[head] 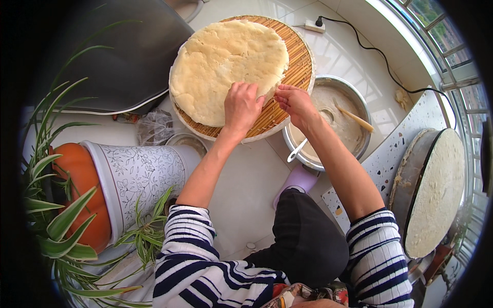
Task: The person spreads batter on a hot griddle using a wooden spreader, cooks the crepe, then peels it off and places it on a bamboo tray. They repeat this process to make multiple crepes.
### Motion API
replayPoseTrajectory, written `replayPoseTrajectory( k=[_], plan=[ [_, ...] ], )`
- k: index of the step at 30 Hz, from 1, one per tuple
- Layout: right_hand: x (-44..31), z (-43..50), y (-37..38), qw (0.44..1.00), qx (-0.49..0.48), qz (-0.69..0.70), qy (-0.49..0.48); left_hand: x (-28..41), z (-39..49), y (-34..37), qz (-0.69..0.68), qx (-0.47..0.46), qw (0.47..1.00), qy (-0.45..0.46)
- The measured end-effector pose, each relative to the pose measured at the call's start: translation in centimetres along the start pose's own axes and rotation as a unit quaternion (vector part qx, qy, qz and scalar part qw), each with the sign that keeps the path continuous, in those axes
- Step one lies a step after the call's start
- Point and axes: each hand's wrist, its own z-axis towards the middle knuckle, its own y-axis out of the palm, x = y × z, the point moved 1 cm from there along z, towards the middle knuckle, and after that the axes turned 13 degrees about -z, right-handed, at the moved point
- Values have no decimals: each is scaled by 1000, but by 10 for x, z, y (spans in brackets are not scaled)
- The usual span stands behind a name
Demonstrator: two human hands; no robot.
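A broad stack of thin, pale yellow flatbreads (227, 57) lies on a round woven tray of reeds (298, 57) with a pale rim. My left hand (243, 106) rests on the near part of the stack, fingers curled and thumb towards its right edge. What lies under those fingers is hidden. Just to its right, my right hand (294, 100) pinches the ragged edge of the flatbread between thumb and fingertips. Below my right forearm stands a metal basin (368, 111) of thick beige batter (327, 100). A wooden-handled tool (356, 119) and a white-handled spoon (297, 150) lean in it.
At right, a round griddle (435, 192) carries a pale batter layer on a speckled slab (379, 165). A black cable (362, 44) runs from a power strip (315, 26). At left are a patterned white planter (142, 173), an orange pot (83, 200), spider plants (69, 231) and a plastic bag (155, 125).
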Motion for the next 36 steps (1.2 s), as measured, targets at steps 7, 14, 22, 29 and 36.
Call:
replayPoseTrajectory(
  k=[7,14,22,29,36],
  plan=[
    [2,-3,-2,1000,12,-14,-12,-1,1,-3,60,19,995,78],
    [1,-11,3,977,132,-108,-125,-20,16,-25,-13,92,996,-14],
    [-2,-16,15,994,33,-91,-55,-31,28,-42,-41,150,987,-38],
    [-10,-18,25,999,-24,38,30,-24,19,-31,-66,96,992,-58],
    [-23,-9,42,999,-19,-37,1,-13,-2,-22,-82,52,995,-29]
  ],
)
